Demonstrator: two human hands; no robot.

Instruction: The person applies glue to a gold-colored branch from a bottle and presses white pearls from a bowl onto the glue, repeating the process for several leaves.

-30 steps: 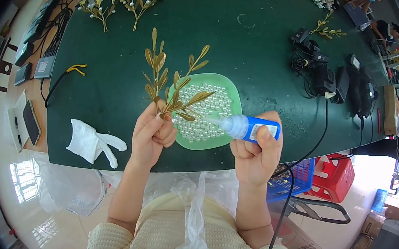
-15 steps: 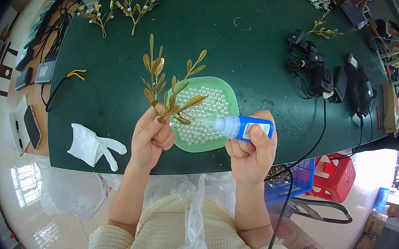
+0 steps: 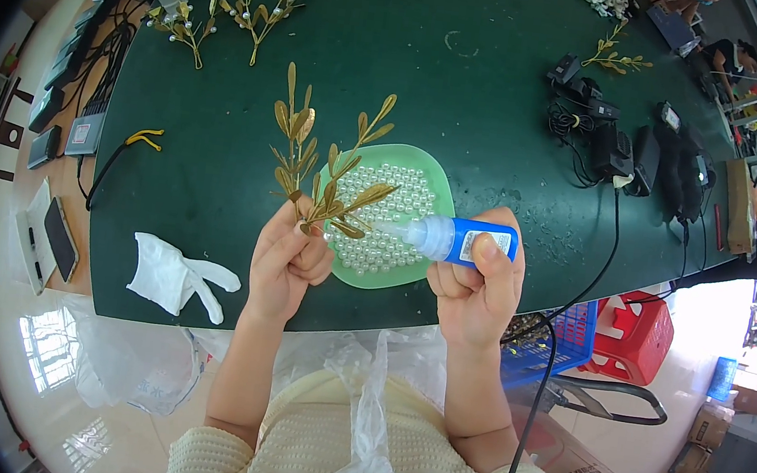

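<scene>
Pinched in my left hand (image 3: 290,249) is the base of a gold leaf branch (image 3: 300,146) whose twigs fan out upward. My right hand (image 3: 481,282) grips a small blue glue bottle (image 3: 493,244) with a clear nozzle, lying sideways and pointing left. Its tip reaches the lower leaves of the branch; whether it touches them I cannot tell. Beneath both sits a light green dish (image 3: 440,183) full of white pearl beads (image 3: 393,191). A white glove (image 3: 170,275) lies on the table left of my left hand.
Finished-looking gold branches with pearls (image 3: 259,19) lie at the back left of the green table (image 3: 399,69), and a plain one (image 3: 616,53) at the back right. Black adapters and cables (image 3: 607,142) crowd the right side. A blue basket (image 3: 564,344) and red stool (image 3: 636,334) stand beyond the edge.
Hardly anything differs. The gold branch has shifted a few pixels to the right, while the glue bottle keeps its place against the lower leaves.
</scene>
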